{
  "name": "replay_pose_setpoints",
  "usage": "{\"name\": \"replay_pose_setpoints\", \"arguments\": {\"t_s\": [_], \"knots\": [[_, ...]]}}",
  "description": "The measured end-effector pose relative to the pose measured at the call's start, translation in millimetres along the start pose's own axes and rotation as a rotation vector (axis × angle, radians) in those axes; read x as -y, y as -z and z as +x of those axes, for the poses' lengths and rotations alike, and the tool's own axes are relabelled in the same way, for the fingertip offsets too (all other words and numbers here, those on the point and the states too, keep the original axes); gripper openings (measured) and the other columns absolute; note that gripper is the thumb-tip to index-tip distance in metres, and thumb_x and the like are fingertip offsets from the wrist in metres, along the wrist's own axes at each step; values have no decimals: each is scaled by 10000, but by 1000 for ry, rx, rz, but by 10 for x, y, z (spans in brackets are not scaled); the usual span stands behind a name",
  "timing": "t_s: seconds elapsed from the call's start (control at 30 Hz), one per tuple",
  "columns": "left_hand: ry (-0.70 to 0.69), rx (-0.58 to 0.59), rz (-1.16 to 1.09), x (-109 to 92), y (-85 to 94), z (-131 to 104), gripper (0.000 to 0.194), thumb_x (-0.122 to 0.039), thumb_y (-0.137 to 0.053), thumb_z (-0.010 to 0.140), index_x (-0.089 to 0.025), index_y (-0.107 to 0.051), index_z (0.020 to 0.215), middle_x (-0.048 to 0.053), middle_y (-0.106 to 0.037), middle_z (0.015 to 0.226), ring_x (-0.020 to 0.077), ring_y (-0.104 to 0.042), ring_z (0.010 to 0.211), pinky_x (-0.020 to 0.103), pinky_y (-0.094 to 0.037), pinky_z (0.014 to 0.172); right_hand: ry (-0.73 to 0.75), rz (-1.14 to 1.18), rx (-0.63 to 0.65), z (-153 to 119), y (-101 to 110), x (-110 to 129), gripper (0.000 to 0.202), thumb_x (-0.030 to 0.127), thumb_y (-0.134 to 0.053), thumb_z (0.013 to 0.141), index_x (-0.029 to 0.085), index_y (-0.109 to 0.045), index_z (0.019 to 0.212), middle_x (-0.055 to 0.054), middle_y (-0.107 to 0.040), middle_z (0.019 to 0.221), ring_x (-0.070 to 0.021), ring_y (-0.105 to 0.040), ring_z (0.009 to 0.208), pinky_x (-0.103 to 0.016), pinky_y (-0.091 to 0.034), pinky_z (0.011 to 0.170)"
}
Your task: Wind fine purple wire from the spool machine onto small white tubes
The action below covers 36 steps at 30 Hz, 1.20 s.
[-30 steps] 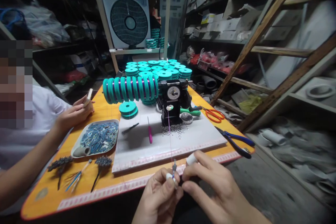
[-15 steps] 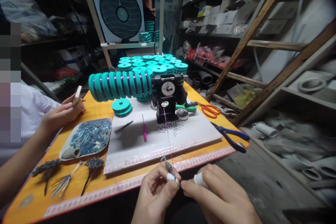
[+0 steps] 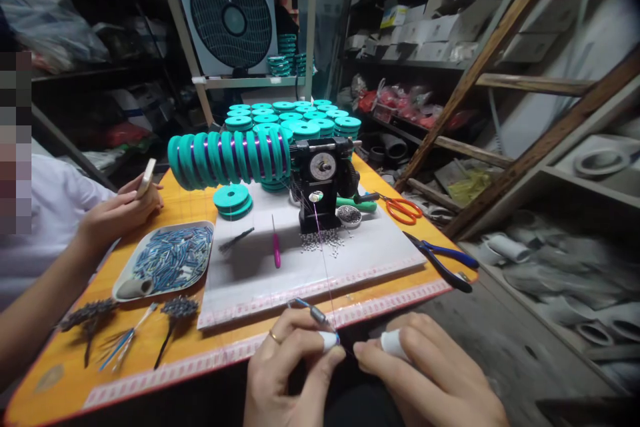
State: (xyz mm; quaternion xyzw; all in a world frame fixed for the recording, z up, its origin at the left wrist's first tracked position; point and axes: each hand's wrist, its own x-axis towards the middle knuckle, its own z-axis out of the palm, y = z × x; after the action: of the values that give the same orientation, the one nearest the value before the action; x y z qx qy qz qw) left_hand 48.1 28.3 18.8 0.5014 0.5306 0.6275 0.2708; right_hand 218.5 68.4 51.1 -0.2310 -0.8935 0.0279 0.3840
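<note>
My left hand [image 3: 300, 370], with a gold ring and a white covering on the index fingertip, pinches a thin purple fishing line [image 3: 323, 253]. That line rises from a black winding device [image 3: 320, 183] with a dial. A small grey-blue cylindrical piece [image 3: 317, 314] with a thin stem lies against my left fingers. My right hand [image 3: 425, 367], also with a white fingertip covering, is closed in a pinch, and a thin strand runs from it toward the left fingertips. Several teal spools [image 3: 230, 161] wound with purple line sit on the device's shaft.
A white board [image 3: 250, 293] carries a pink-handled needle tool [image 3: 277, 250], small metal beads [image 3: 320, 241] and a bead dish [image 3: 349, 215]. Orange scissors [image 3: 404, 210] and blue pliers [image 3: 445, 257] lie right. A tray [image 3: 120, 290] of blue pieces is left, near a person's hand [image 3: 120, 210] holding a phone.
My hands have moved apart, the left one to the left and the right one to the right. The grey-blue piece has tipped over toward the left.
</note>
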Motion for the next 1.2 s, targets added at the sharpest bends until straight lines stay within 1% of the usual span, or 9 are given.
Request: {"name": "replay_pose_setpoints", "arguments": {"t_s": [0.13, 0.23, 0.33, 0.53, 0.73, 0.8, 0.9, 1.07, 1.2], "knots": [[83, 47, -113, -36, 41, 19, 96, -214, -676, 815, -211, -680, 719, -17, -599, 783, 68, -569, 707, 164, -417, 635, -117, 145, -14, 23, -75, 31, 222, 51, -470, 932, 163, -642, 1013, -43, -502, 717, -167, -494, 684, -264, -449, 613], [212, 93, -265, -90, 91, 49, 112, -272, -689, 807, -203, -686, 719, -7, -580, 769, 80, -571, 708, 164, -434, 622, -201, 270, -15, 31, -151, 54, 196, 66, -497, 930, 195, -641, 964, -28, -507, 729, -156, -511, 680, -248, -455, 602], [268, 98, -313, -146, 127, 70, 106, -295, -709, 790, -208, -706, 730, 6, -577, 781, 97, -580, 760, 160, -439, 636, -255, 372, -24, 48, -191, 61, 168, 73, -539, 919, 209, -634, 945, -12, -529, 745, -136, -538, 669, -232, -472, 605], [303, 92, -291, -176, 145, 66, 122, -312, -713, 783, -210, -706, 717, 5, -520, 788, 96, -542, 761, 169, -427, 648, -269, 594, -72, 186, -148, 112, 108, 150, -552, 934, 197, -631, 879, -48, -627, 964, -140, -651, 881, -214, -552, 795], [323, 139, -308, -121, 158, 45, 162, -324, -685, 808, -186, -675, 725, 8, -515, 781, 98, -524, 738, 194, -419, 652, -298, 873, -83, 317, -189, 111, 260, 338, -541, 969, 173, -650, 801, -42, -689, 735, -131, -680, 685, -211, -579, 650], [331, 142, -329, -102, 160, 40, 191, -350, -681, 810, -180, -668, 724, 9, -524, 757, 98, -517, 721, 202, -416, 657, -323, 853, -105, 303, -206, 94, 233, 309, -570, 956, 176, -654, 784, -28, -681, 707, -121, -676, 661, -187, -571, 622], [393, 124, -376, -98, 148, 35, 220, -382, -695, 795, -178, -662, 719, 5, -530, 733, 95, -516, 708, 202, -417, 662, -341, 712, -130, 223, -222, 97, 112, 149, -612, 905, 196, -662, 817, -6, -693, 742, -114, -690, 698, -159, -571, 641], [452, 86, -385, -161, 98, 32, 199, -365, -737, 756, -181, -677, 712, -4, -529, 710, 91, -536, 712, 190, -426, 679, -327, 442, -248, 89, -293, 171, 264, 3, -614, 841, 215, -652, 995, 2, -719, 841, -116, -709, 714, -174, -597, 692], [430, 44, -361, -183, 65, 26, 182, -344, -745, 746, -183, -678, 693, -7, -516, 689, 100, -539, 711, 196, -432, 674, -210, 133, -355, 68, -349, 209, 365, -53, -612, 805, 190, -666, 1072, -27, -745, 886, -141, -725, 766, -201, -602, 754]]}}
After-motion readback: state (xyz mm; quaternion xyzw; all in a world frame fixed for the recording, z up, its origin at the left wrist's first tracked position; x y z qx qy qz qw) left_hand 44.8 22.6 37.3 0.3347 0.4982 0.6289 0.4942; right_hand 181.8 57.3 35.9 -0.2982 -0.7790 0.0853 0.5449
